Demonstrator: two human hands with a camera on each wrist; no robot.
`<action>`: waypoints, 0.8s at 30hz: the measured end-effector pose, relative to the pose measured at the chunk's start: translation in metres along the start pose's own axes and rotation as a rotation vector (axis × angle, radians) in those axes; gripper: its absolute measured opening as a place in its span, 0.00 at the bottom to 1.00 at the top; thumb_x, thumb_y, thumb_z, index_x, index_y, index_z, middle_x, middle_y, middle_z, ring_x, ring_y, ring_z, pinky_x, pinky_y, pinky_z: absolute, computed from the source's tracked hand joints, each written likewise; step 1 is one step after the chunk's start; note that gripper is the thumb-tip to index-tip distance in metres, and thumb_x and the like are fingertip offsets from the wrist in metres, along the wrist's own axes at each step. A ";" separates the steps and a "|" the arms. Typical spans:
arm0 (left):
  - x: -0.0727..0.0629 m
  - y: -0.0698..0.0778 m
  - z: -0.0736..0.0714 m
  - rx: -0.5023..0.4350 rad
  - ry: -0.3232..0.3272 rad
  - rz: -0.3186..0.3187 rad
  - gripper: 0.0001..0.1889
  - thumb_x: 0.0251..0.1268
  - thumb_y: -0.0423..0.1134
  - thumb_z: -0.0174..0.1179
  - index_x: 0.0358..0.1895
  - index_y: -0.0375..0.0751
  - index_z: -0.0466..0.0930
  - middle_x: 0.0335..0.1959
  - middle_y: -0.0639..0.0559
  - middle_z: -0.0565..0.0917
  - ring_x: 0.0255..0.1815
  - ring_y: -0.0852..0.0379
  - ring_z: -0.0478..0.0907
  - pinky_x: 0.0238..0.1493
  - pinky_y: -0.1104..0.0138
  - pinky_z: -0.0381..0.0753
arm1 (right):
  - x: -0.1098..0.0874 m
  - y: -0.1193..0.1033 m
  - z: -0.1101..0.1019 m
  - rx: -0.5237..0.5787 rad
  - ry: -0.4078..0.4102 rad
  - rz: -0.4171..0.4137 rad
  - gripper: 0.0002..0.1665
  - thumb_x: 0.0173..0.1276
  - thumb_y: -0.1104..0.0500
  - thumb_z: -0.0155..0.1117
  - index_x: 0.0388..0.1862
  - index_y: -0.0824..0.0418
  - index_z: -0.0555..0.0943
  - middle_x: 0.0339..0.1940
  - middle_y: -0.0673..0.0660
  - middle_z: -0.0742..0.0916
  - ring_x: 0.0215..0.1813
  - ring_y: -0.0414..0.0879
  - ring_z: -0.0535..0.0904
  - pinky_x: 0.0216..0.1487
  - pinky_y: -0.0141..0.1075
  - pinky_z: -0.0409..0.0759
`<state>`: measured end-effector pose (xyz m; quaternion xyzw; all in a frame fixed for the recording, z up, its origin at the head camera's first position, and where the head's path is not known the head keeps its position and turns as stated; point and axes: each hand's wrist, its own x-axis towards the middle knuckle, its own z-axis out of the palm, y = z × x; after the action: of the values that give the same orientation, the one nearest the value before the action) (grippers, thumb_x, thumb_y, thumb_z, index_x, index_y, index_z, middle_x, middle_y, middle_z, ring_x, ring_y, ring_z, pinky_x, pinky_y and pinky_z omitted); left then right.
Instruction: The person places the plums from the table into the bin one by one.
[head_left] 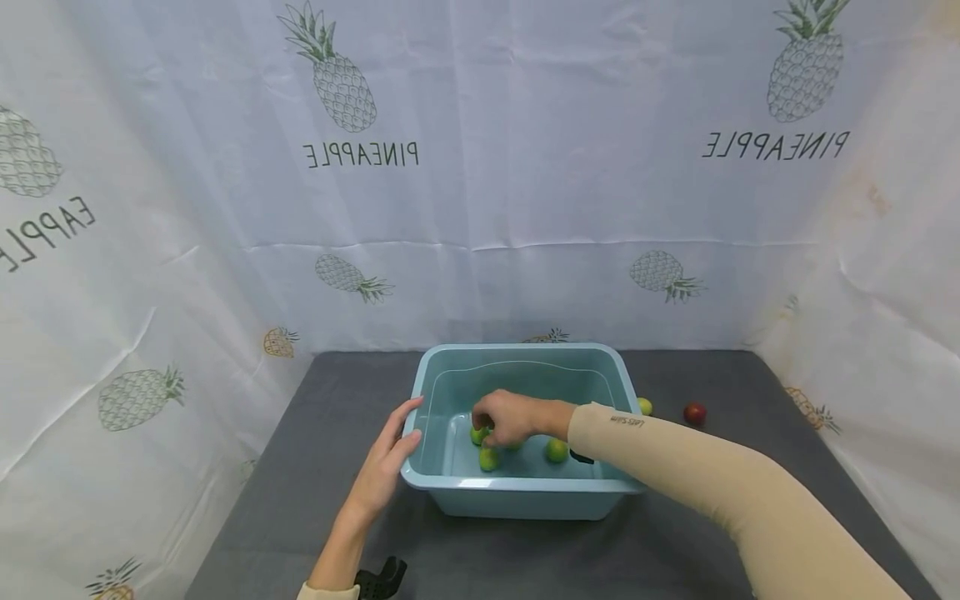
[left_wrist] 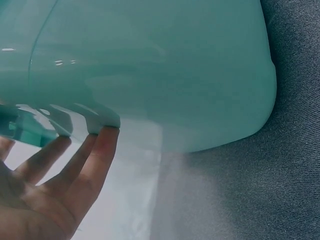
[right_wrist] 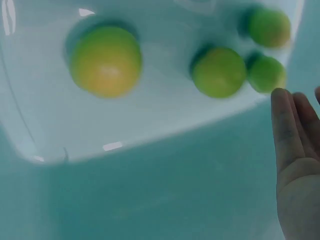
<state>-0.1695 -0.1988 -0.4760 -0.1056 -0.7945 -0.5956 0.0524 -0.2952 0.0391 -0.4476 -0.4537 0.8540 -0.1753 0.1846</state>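
A pale teal plastic tub (head_left: 517,500) stands on a dark grey cloth. My left hand (head_left: 382,471) is at its left rim, fingers extended, with fingertips (left_wrist: 106,135) against the tub's outer wall in the left wrist view. Inside the tub, my right hand (head_left: 510,417) reaches down among several small round green fruits, citrus-like in look. One green fruit (head_left: 488,458) lies just below its fingers, another (head_left: 557,451) farther right. In the right wrist view the fairly straight fingers (right_wrist: 285,125) come right up to a small green fruit (right_wrist: 266,74); a larger yellow-green fruit (right_wrist: 106,62) lies apart.
Right of the tub, a red round fruit (head_left: 695,413) and a yellow-green fruit (head_left: 645,406) lie on the dark cloth (head_left: 352,400). White curtains (head_left: 525,192) printed with pineapples surround the table at the back and sides. My right sleeve crosses the tub's right rim.
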 end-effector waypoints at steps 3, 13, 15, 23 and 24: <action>0.000 -0.001 0.001 0.005 0.002 -0.004 0.25 0.82 0.45 0.47 0.77 0.55 0.61 0.80 0.42 0.58 0.76 0.38 0.60 0.64 0.37 0.63 | -0.005 -0.003 -0.011 0.004 0.028 -0.006 0.10 0.68 0.61 0.69 0.47 0.60 0.84 0.42 0.52 0.86 0.42 0.40 0.78 0.47 0.36 0.78; 0.000 -0.002 0.000 -0.001 0.007 0.003 0.25 0.82 0.44 0.47 0.77 0.51 0.62 0.78 0.40 0.61 0.72 0.38 0.65 0.60 0.43 0.68 | -0.034 -0.021 -0.052 0.080 0.143 -0.022 0.05 0.71 0.60 0.68 0.44 0.55 0.84 0.40 0.45 0.84 0.43 0.39 0.79 0.48 0.36 0.78; -0.001 -0.002 0.000 -0.006 0.005 0.003 0.25 0.81 0.44 0.46 0.77 0.51 0.62 0.78 0.39 0.61 0.72 0.38 0.65 0.59 0.44 0.69 | -0.041 -0.024 -0.058 0.082 0.179 -0.019 0.04 0.71 0.59 0.68 0.43 0.53 0.84 0.40 0.43 0.84 0.44 0.38 0.79 0.49 0.36 0.78; 0.000 -0.003 0.000 -0.004 -0.006 0.000 0.25 0.82 0.44 0.46 0.77 0.53 0.61 0.79 0.41 0.59 0.74 0.39 0.62 0.61 0.43 0.67 | -0.073 -0.036 -0.081 0.137 0.309 -0.032 0.06 0.72 0.59 0.67 0.45 0.57 0.85 0.42 0.46 0.85 0.46 0.40 0.81 0.50 0.36 0.80; 0.000 -0.003 0.000 -0.004 -0.006 0.000 0.24 0.82 0.44 0.46 0.77 0.53 0.61 0.79 0.42 0.58 0.75 0.40 0.62 0.61 0.43 0.66 | -0.077 -0.037 -0.083 0.143 0.323 -0.033 0.06 0.72 0.59 0.67 0.46 0.56 0.85 0.42 0.46 0.86 0.46 0.40 0.81 0.50 0.36 0.80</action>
<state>-0.1706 -0.1997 -0.4790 -0.1074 -0.7936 -0.5968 0.0497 -0.2681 0.0956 -0.3460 -0.4192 0.8505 -0.3089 0.0741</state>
